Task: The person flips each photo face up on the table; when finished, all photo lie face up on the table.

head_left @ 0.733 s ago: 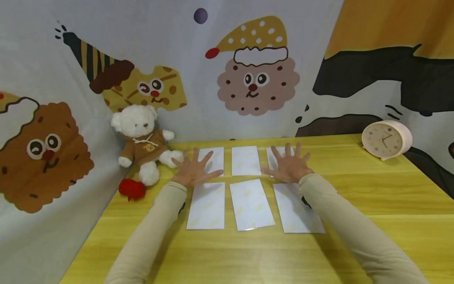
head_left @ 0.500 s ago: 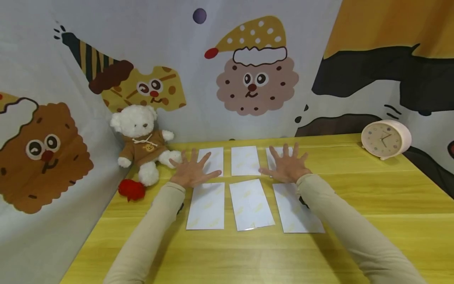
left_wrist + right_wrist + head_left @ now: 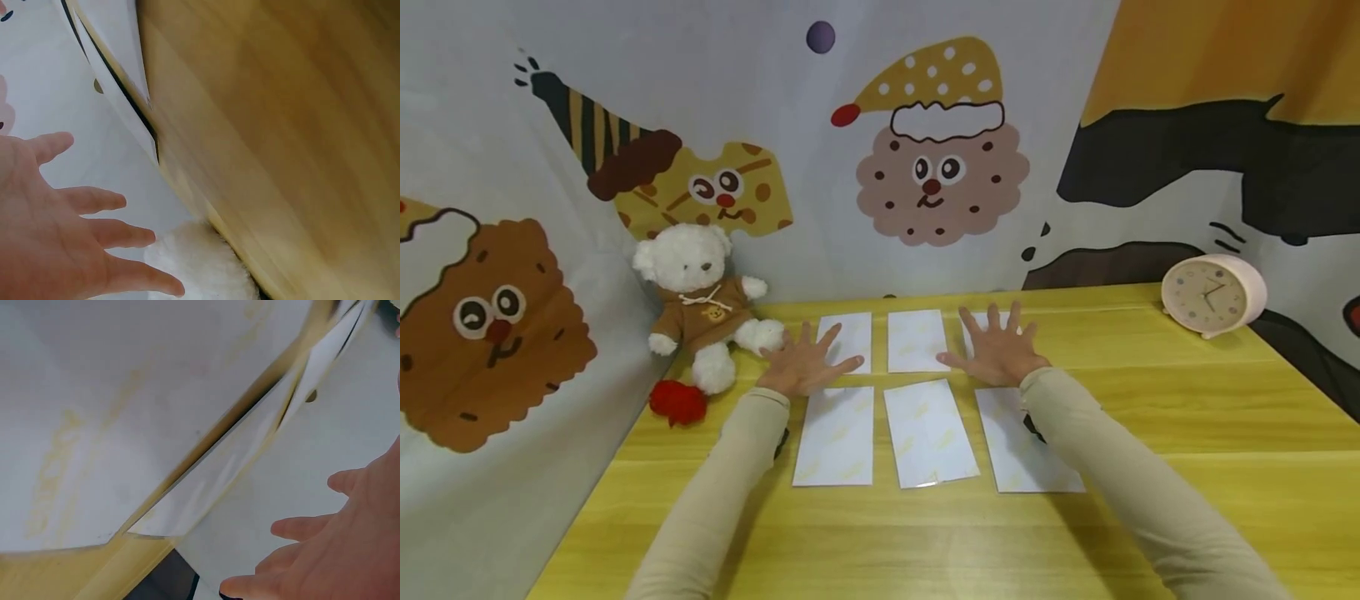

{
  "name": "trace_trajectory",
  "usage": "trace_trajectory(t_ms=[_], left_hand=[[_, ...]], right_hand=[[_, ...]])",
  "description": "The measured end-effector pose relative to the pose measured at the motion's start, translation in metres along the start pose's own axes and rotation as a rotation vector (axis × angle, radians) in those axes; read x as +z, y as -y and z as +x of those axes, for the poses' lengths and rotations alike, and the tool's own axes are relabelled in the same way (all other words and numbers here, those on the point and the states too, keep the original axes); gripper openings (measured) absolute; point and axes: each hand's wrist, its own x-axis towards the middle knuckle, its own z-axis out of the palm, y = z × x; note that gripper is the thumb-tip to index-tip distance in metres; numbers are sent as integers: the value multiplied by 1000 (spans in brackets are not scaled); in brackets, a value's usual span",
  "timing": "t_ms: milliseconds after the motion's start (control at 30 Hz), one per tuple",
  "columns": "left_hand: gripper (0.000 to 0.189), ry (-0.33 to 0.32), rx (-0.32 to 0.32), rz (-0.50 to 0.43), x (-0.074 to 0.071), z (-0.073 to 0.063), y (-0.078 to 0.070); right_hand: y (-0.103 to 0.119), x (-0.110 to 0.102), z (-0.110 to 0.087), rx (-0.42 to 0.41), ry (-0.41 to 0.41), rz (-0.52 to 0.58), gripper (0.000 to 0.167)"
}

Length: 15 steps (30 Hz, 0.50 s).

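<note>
Two rows of white rectangular cards lie on the wooden table, among them a front-left card [image 3: 835, 442], a slightly turned front-middle card [image 3: 931, 433], a front-right card [image 3: 1026, 458] and a back-middle card [image 3: 917, 342]. My left hand [image 3: 801, 365], fingers spread, is raised above the table and partly covers the back-left card [image 3: 853, 337]. Likewise spread, my right hand [image 3: 1000, 350] hides most of the back-right card. Neither hand holds anything. In the wrist views the left palm [image 3: 50, 231] and right palm [image 3: 337, 550] face the table side, apart from the cards.
A white teddy bear [image 3: 703, 308] in a brown hoodie sits at the back left, with a red plush object [image 3: 677, 402] by its foot. A pink round clock [image 3: 1213, 296] stands at the back right. Behind the table [image 3: 925, 550] hangs a printed cloth [image 3: 820, 150].
My right hand has drifted a little to the left, and my left hand has come slightly down and left. The cards have stayed in place.
</note>
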Motion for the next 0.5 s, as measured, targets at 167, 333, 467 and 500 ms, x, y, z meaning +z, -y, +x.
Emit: trace_trajectory(t_ms=[167, 333, 467, 500], left_hand=[[99, 4, 10, -44, 1, 1, 1], [97, 7, 37, -159, -3, 1, 0], [92, 21, 45, -244, -7, 1, 0], [91, 28, 40, -264, -8, 1, 0]], right_hand=[[6, 0, -1, -30, 0, 108, 98], [12, -1, -1, -56, 26, 256, 98], [15, 1, 1, -64, 42, 357, 96], [16, 1, 2, -67, 45, 384, 95]])
